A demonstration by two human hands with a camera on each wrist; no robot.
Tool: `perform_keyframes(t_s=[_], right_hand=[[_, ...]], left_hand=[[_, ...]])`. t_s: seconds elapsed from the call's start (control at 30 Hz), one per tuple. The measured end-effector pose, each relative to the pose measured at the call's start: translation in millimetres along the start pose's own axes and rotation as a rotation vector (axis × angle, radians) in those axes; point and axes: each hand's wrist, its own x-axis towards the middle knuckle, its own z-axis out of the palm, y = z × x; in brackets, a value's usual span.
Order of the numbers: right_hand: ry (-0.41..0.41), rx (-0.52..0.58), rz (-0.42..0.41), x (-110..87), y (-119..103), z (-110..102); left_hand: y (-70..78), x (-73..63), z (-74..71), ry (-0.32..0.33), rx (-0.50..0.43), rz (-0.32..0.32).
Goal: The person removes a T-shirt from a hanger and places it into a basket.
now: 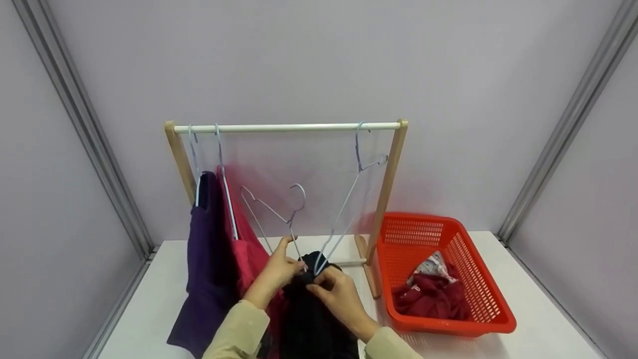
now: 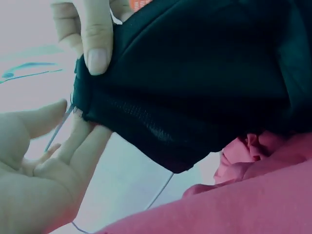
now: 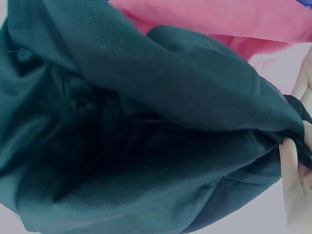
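A white tabletop (image 1: pixel 538 319) bears a clothes rack (image 1: pixel 289 128) and a red plastic basket (image 1: pixel 448 326). The rack, the landmark here, stands upright; its right wooden foot (image 1: pixel 371 281) lies flat on the surface, while its left foot is hidden. The basket sits upright just to the right of the rack, beside that foot; contact between the two cannot be determined. The white surface extends to both sides of the rack.
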Motion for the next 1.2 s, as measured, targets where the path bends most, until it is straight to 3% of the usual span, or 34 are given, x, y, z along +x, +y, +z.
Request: perform_keyframes(t_s=[0.1, 0.33, 0.5, 0.63, 0.73, 0.77, 0.87, 0.93, 1.03, 1.2], right_hand=[[-0.084, -0.007, -0.04, -3.7, 3, -1], [-0.347, 0.061, -0.027, -9.7, 9, -4], [-0.537, 0.106, -0.013, -11.2, 15, -7], [-0.654, 0.063, -0.022, -12.1, 21, -11], [-0.656, 0.001, -0.013, -14.0, 27, -12], [-0.637, -0.025, 0.001, -14.9, 29, -12], [-0.539, -0.137, 0.04, -17.3, 38, -11], [-0.479, -0.214, 0.058, -19.4, 45, -10], [-0.437, -0.306, 0.09, -23.6, 55, -6], [-0.503, -0.377, 0.213, -35.3, 68, -2]], left_hand=[[-2.0, 1.7, -0.7, 0.062, -0.01, 0.021], [-8.7, 4.5, -8.5, 0.215, -0.022, 0.019], [-15.9, 4.2, -14.9, 0.245, 0.06, 0.078], [-25.0, 7.4, -17.8, 0.27, 0.1, 0.14], [-43.8, 20.0, -17.5, 0.318, 0.088, 0.188], [-55.6, 28.4, -17.2, 0.335, 0.059, 0.238], [-63.4, 36.5, -15.9, 0.364, 0.03, 0.252], [-53.8, 32.9, -14.8, 0.379, 0.009, 0.235], [-24.1, 17.1, -11.9, 0.39, 0.037, 0.152], [1.1, 4.6, -5.3, 0.421, 0.069, 0.113]])
